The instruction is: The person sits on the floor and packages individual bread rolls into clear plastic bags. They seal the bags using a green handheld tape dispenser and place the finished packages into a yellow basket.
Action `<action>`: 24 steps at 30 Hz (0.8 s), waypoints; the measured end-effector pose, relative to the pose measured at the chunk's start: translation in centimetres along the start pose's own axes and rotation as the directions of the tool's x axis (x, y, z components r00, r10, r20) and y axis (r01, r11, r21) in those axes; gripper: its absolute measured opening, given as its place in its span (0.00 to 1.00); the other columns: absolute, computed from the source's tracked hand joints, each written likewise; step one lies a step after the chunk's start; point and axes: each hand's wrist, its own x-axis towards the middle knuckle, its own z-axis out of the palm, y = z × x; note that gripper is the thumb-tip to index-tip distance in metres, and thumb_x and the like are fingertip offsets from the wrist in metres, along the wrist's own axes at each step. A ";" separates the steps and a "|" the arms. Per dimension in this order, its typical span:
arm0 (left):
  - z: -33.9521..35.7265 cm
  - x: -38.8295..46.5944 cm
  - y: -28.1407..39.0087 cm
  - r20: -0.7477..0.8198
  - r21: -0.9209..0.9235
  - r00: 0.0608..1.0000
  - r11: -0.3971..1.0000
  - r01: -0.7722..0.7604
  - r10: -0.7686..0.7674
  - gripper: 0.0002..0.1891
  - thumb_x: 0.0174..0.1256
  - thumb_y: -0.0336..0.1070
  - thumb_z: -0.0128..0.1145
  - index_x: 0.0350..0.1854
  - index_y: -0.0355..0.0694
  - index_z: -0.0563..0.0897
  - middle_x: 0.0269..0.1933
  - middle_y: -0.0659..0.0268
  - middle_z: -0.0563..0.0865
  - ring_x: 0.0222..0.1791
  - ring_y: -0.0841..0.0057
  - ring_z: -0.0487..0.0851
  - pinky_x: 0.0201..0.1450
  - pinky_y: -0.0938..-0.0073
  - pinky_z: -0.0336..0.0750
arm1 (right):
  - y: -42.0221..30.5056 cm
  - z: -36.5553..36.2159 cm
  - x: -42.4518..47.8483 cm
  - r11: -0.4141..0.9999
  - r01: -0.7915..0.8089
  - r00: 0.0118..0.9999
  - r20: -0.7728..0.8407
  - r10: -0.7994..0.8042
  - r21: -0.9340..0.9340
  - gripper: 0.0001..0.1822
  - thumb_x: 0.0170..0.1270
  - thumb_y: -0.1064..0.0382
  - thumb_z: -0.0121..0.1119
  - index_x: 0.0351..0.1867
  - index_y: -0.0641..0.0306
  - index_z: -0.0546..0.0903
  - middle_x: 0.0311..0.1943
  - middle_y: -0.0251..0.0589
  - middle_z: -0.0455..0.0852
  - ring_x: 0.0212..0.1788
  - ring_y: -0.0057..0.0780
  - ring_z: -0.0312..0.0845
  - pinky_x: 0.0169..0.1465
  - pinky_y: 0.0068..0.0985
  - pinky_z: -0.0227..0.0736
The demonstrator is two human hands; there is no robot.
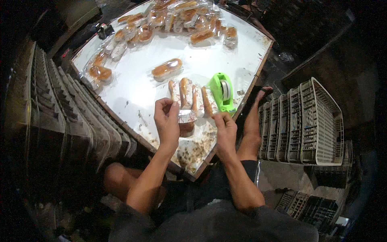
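Observation:
My left hand has its thumb and fingers pinched together at the left side of a clear plastic wrapper. At the wrapper's other side, my right hand grips with curled fingers, close below a green tape dispenser. The film stretches between both hands over a browned bun, which is partly covered. Just beyond my hands, several narrow bread rolls lie side by side in clear printed packaging. Farther up the white tabletop lies a single wrapped bun.
A heap of wrapped buns spreads along the table's far side and down its left edge. Stacked plastic crates stand at the right, with more stacked crates at the left. Brown stains mark the near corner.

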 end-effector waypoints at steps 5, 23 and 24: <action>1.3 -0.3 -2.0 0.046 0.175 0.994 0.979 -0.106 0.099 0.08 0.66 0.30 0.56 0.42 0.34 0.74 0.35 0.63 0.78 0.37 0.77 0.76 0.43 0.74 0.72 | -0.3 2.6 -0.4 0.959 0.274 0.962 0.006 -0.274 -0.068 0.08 0.69 0.64 0.57 0.40 0.67 0.79 0.47 0.36 0.76 0.48 0.21 0.71 0.53 0.20 0.66; 11.2 -11.7 -7.7 0.314 0.360 0.944 0.933 -0.024 -0.097 0.09 0.65 0.31 0.56 0.43 0.33 0.73 0.35 0.56 0.80 0.36 0.66 0.80 0.41 0.67 0.74 | 2.7 -10.9 6.7 0.944 -0.060 0.974 0.187 0.126 -0.323 0.20 0.64 0.52 0.58 0.30 0.72 0.83 0.21 0.38 0.81 0.25 0.24 0.72 0.32 0.26 0.68; 11.2 -11.8 -7.9 0.301 0.364 0.949 0.931 -0.022 -0.096 0.09 0.65 0.31 0.56 0.42 0.33 0.73 0.35 0.56 0.80 0.36 0.66 0.80 0.41 0.67 0.74 | 2.4 -10.9 6.8 0.930 -0.033 0.983 0.158 0.098 -0.366 0.19 0.63 0.52 0.58 0.30 0.72 0.84 0.20 0.39 0.80 0.25 0.24 0.73 0.32 0.28 0.69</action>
